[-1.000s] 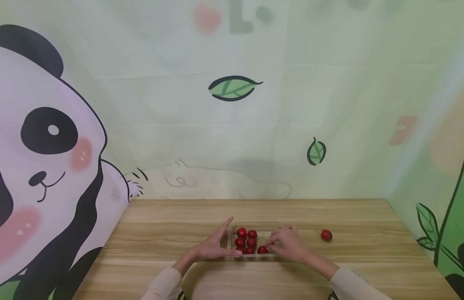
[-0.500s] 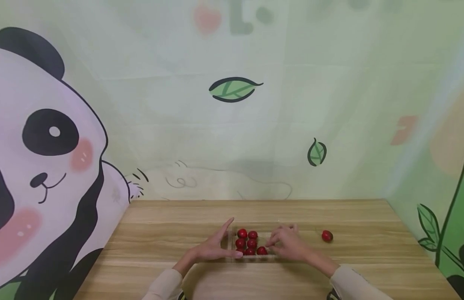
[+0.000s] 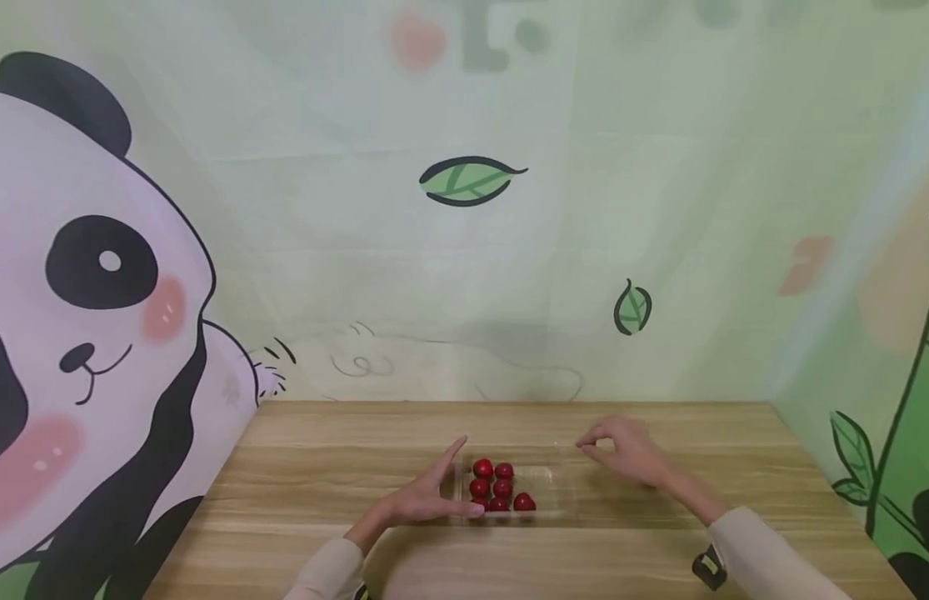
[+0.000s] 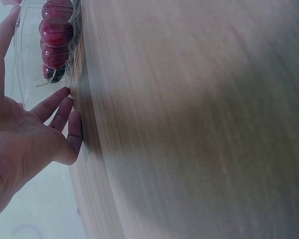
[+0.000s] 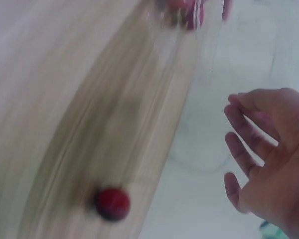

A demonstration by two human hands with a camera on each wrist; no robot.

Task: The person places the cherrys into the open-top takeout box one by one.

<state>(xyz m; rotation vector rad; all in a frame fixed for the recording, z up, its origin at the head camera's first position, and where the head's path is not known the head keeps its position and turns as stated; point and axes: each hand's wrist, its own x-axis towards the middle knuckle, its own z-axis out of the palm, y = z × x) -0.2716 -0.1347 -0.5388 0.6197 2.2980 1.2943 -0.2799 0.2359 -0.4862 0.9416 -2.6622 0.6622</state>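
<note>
A clear plastic box point(image 3: 546, 492) on the wooden table holds several red cherries point(image 3: 503, 487), grouped mostly at its left end. My left hand point(image 3: 427, 496) rests at that end, thumb along the near side and fingers spread toward the far side. In the left wrist view its fairly straight fingers point(image 4: 52, 104) lie close to the box wall. My right hand point(image 3: 629, 450) hovers right of the box, thumb and index fingertips close together with nothing between them. A loose cherry point(image 5: 112, 203) lies on the table below it; in the head view the hand hides it.
The wooden table point(image 3: 322, 433) reaches back to a pale green backdrop cloth point(image 3: 464, 275) printed with a panda and leaves. A dark device point(image 3: 709, 568) sits at the right wrist, beside the sleeve.
My right hand has left the box and moved right and back, over the loose cherry. The cherries in the box and my left hand look much as before.
</note>
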